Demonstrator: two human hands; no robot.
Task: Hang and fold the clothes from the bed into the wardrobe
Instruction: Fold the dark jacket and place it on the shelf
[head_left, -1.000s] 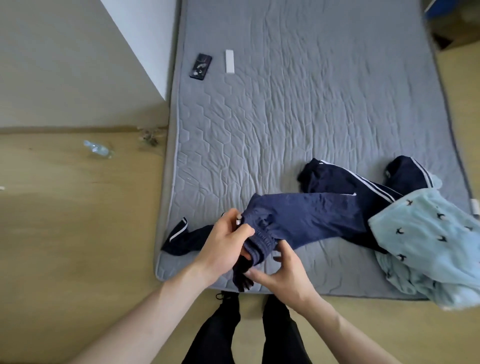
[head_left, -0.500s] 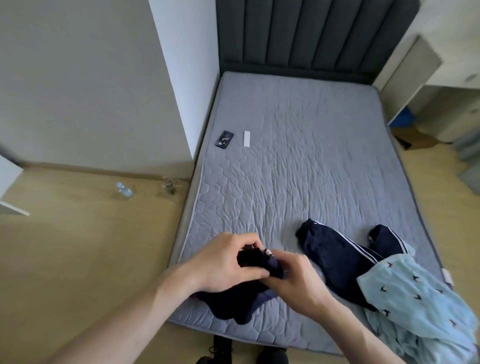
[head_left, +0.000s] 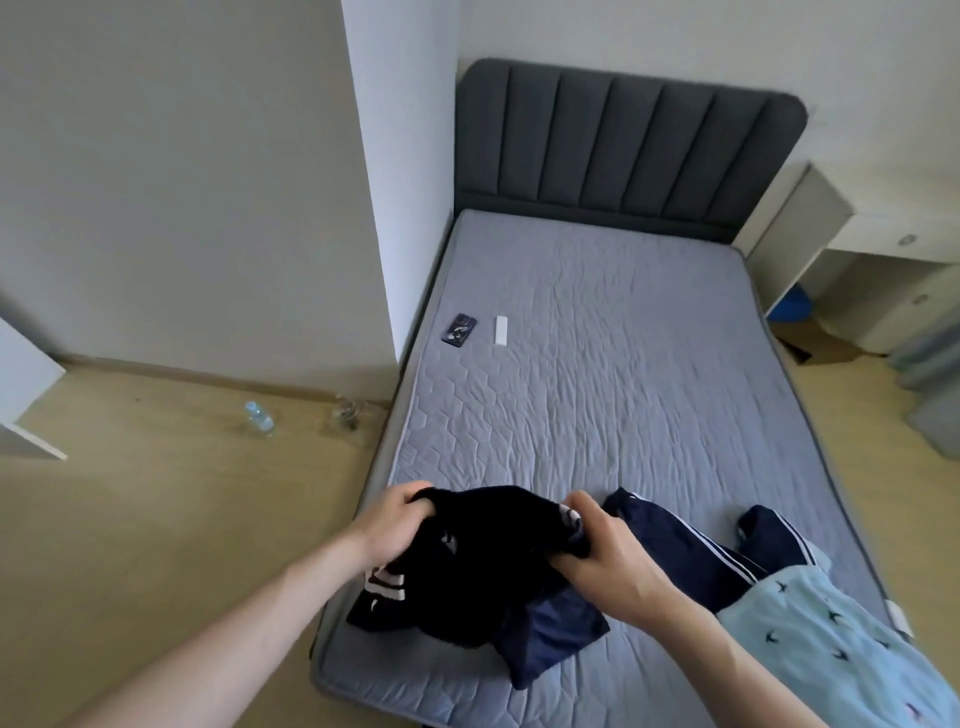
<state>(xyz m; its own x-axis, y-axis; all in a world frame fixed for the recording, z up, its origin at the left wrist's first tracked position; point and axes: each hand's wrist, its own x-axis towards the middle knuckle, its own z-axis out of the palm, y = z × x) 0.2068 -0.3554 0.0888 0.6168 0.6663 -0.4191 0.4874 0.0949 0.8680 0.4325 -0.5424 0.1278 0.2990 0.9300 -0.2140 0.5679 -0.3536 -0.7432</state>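
At the foot of the bed (head_left: 597, 364), near its left corner, the person holds a bundle of dark clothing (head_left: 483, 566) lifted just off the mattress. The left hand (head_left: 395, 525) grips the black fabric at its upper left edge, fingers curled round it; the right hand (head_left: 602, 551) pinches the opposite edge, fingers closed on the cloth. A blue garment (head_left: 550, 634) hangs from under the black one and drapes onto the mattress; whether the hands hold it too cannot be told.

This looks like the pick-up step, a garment being gathered before it is folded or carried off. No wardrobe can be identified for certain in this view, so the next move probably calls for separating the black piece from the blue one, shaking it flat to find its seams, and then turning away from the bed with it. The loose blue piece could slip and fall to the floor if both are lifted together.

Counted, the clothes come to four at most: the black one with white stripes, the blue one under it, a pair of navy striped trousers (head_left: 696, 556) lying just to the right, and a pale blue printed garment (head_left: 831, 639) overlapping those trousers at the right corner. Farther up the mattress lie one dark phone (head_left: 459, 329) and one small white remote (head_left: 501, 330), side by side. On the floor to the left stands one plastic bottle (head_left: 258, 417).
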